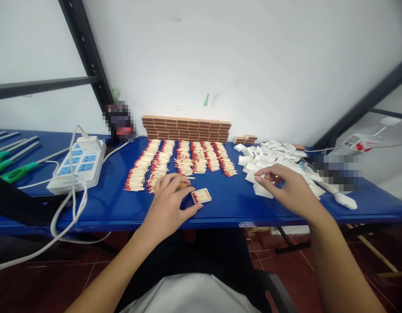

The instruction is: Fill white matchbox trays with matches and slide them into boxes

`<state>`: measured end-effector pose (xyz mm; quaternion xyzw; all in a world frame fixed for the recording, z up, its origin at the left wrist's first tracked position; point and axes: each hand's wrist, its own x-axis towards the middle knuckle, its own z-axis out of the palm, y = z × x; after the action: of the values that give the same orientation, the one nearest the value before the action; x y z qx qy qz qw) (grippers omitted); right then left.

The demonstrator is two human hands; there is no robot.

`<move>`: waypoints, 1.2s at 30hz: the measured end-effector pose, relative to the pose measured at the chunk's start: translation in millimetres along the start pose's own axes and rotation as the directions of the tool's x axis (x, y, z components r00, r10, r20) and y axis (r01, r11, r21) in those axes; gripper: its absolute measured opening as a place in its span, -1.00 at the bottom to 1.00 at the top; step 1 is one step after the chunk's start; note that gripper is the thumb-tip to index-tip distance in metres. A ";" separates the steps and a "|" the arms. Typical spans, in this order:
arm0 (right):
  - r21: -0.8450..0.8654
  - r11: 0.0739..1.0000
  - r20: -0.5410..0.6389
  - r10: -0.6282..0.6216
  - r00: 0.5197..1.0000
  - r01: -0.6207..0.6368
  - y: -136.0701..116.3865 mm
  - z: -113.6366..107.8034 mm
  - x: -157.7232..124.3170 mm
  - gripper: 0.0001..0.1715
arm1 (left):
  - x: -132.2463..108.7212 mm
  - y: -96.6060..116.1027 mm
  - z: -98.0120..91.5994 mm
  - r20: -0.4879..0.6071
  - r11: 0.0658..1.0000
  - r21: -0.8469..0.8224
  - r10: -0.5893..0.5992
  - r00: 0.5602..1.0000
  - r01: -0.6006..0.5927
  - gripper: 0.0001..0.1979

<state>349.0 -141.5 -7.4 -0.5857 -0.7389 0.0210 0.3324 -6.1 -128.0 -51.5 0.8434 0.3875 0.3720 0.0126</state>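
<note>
My left hand [170, 198] is curled over a brown matchbox sleeve [183, 185], mostly hidden under its fingers. Its thumb reaches the near edge of a small white matchbox tray [201, 196], which lies on the table with a layer of red-headed matches in it. Over at the right, my right hand [281, 184] hovers at the near edge of a heap of white paper trays [269, 156]. Thumb and forefinger there are apart, with nothing visible between them. Behind my left hand, loose matches [184, 158] lie in several long rows.
Against the wall stands a stack of closed matchboxes [188, 129], with a few more boxes [245, 139] to its right. A white power strip [78, 163] with looping cables and green-handled tools [15, 174] occupy the left. A white plastic object [345, 201] lies at the right.
</note>
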 end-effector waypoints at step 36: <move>0.345 0.913 0.411 -0.355 0.840 0.218 -91.9 53.5 48.1 -0.66 | -17.2 -21.9 -41.5 -0.032 0.979 -0.127 -0.162 0.986 0.157 -0.72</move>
<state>238.6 -108.8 12.0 -0.3909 -0.8658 0.2160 0.2254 -53.9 -135.1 -38.8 0.7993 0.4302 0.4106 0.0866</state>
